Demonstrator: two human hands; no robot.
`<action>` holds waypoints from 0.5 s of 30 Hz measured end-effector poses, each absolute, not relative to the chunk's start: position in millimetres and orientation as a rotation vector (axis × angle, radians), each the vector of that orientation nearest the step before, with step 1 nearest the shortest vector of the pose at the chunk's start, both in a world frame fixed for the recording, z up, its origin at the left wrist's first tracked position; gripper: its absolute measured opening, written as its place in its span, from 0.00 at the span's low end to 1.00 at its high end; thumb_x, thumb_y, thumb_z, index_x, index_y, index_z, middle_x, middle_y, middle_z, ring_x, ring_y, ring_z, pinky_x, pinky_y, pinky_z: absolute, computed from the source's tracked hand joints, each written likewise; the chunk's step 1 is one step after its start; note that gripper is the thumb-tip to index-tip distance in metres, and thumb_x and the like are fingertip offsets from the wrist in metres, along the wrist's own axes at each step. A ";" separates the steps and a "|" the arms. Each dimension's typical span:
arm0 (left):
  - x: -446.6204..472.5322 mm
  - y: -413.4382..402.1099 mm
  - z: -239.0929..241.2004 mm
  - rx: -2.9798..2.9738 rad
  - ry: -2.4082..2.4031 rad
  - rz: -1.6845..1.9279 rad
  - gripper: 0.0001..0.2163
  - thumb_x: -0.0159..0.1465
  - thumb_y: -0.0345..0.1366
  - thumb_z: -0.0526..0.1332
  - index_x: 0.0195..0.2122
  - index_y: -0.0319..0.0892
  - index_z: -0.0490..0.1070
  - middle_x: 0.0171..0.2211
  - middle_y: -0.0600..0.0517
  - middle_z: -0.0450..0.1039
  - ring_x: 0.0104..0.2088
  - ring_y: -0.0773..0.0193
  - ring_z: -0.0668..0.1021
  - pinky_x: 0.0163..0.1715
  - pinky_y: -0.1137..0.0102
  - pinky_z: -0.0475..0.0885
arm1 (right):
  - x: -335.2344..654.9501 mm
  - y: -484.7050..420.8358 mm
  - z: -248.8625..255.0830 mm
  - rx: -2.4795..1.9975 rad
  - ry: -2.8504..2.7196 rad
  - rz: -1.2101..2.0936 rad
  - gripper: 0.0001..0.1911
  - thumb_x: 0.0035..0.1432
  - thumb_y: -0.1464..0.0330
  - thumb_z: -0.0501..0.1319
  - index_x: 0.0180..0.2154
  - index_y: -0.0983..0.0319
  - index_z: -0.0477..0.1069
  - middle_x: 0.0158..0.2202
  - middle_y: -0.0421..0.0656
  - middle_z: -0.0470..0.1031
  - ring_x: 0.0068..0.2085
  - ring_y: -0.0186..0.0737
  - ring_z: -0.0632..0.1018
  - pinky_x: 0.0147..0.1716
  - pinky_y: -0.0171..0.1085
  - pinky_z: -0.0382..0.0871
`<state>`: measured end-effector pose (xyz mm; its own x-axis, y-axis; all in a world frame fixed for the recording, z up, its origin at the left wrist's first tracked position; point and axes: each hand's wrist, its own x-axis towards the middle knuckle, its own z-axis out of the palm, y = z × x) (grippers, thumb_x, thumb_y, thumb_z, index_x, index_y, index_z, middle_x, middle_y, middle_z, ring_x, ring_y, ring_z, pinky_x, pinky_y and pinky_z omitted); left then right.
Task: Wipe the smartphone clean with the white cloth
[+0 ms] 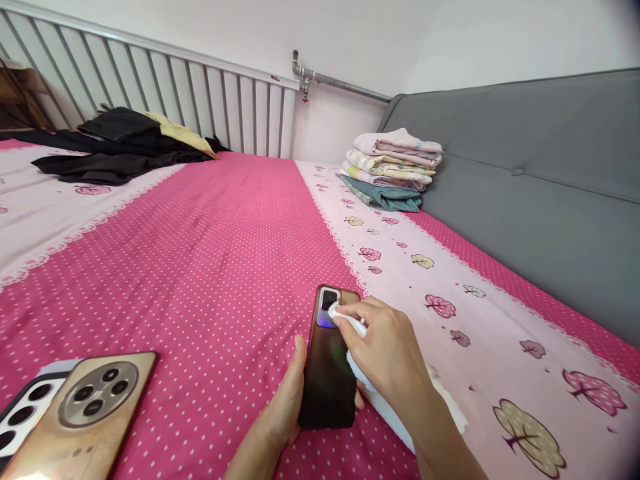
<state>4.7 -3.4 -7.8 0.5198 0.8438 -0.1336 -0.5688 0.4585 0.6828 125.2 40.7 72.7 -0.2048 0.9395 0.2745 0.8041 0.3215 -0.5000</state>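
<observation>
A dark smartphone (327,380) in a translucent case is held back side up in my left hand (287,397), thumb along its left edge and a fingertip showing at its right. My right hand (387,347) pinches a white cloth (356,325) and presses its bunched tip against the phone's camera module (327,308). The rest of the cloth hangs below my right hand and wrist, partly hidden by them.
A gold phone (107,417) with a round camera ring overlaps a white phone (30,407) at the lower left. Black clothes (120,143) lie at the back left, near a radiator (200,93). Folded fabrics (393,167) are stacked by the grey headboard (530,160).
</observation>
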 end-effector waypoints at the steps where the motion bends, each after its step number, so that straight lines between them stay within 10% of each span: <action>1: 5.2 -3.6 -6.6 0.582 0.501 0.946 0.41 0.58 0.64 0.35 0.43 0.32 0.72 0.33 0.40 0.77 0.38 0.52 0.78 0.45 0.61 0.67 | 124.9 40.4 72.2 -1.500 -2.078 0.360 0.08 0.55 0.70 0.60 0.34 0.56 0.78 0.34 0.40 0.77 0.33 0.41 0.78 0.34 0.39 0.69; 15: 7.3 -5.0 -10.3 0.391 0.498 1.065 0.33 0.60 0.58 0.49 0.56 0.37 0.63 0.48 0.41 0.73 0.53 0.48 0.70 0.56 0.55 0.58 | 107.2 37.6 57.8 -1.202 -1.986 0.284 0.08 0.57 0.72 0.59 0.35 0.59 0.77 0.34 0.42 0.76 0.33 0.38 0.78 0.37 0.36 0.71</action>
<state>7.3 -5.0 -10.3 0.3926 0.8983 -0.1971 -0.7271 0.4344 0.5317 107.2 37.6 57.8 -0.2471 0.8271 0.5048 0.6526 0.5271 -0.5443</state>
